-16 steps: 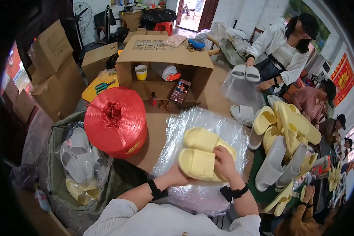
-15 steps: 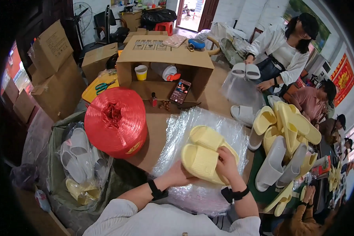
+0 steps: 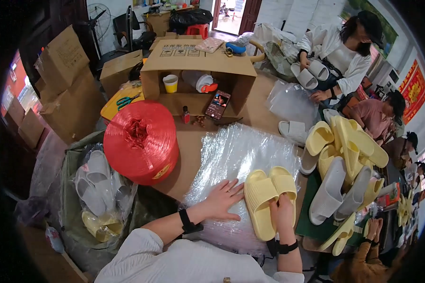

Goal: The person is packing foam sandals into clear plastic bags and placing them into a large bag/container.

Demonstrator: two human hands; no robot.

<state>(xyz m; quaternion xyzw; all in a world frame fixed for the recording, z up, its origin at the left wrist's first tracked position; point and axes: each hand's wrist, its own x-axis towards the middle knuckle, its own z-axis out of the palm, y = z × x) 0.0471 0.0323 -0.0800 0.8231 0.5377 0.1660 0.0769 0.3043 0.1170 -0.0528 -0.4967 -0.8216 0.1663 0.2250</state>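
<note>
Datum: Bearings are running from the middle of the clear plastic (image 3: 238, 151), 12 o'clock pointing away from the wearer.
Yellow slippers: The pair (image 3: 260, 193) is sitting over the 4-to-5 o'clock part of the plastic, toes pointing roughly to 12 o'clock; it is lying at 3 o'clock from the left hand and extending toward 11 o'clock from the right hand.
Right hand: This hand (image 3: 282, 218) is grasping the pair near its middle, fingers curling in behind the straps.
Left hand: This hand (image 3: 220, 200) is holding nothing; it is spreading flat on the plastic, fingertips lying just beside the pair.
Spool: The red spool (image 3: 144, 153) is standing at 10 o'clock.
Box: The carton (image 3: 163, 66) is standing at 11 o'clock, a phone (image 3: 218, 104) leaning at its opening.
Pile: Yellow and grey slippers (image 3: 327, 191) are lying at 3 o'clock.
Co-worker: A person (image 3: 347, 54) at 1 o'clock is handling grey slippers (image 3: 307, 79).
</note>
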